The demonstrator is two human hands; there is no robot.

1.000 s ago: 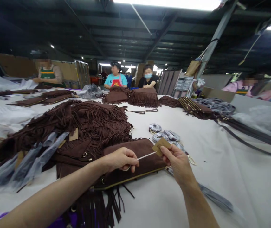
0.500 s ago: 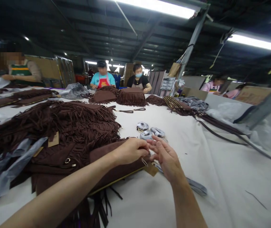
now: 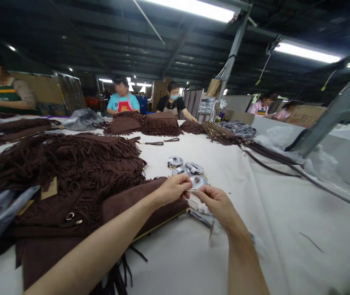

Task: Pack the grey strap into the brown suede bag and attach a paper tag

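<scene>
My left hand is closed in a pinch just above the end of a dark brown suede bag with a gold zip along its edge. Facing it, my right hand pinches too, thumb against fingers. A thin pale tag string runs between the fingertips of both hands; its ends are hidden. Below the right hand hangs a tag, blurred by motion. Beside it, a grey plastic-wrapped strip lies at the bag's zip end. Just beyond my fingers lie several coiled grey straps in clear wrap.
Fringed brown bags are heaped on the left, with a kraft tag and plastic strips. More fringed bags and dark straps lie across the white table. Co-workers sit around it; a metal post rises at right.
My right hand has gone from spread fingers to a pinch, and the string is now stretched between both hands. The tag has swung right and the view has shifted a little rightward.
</scene>
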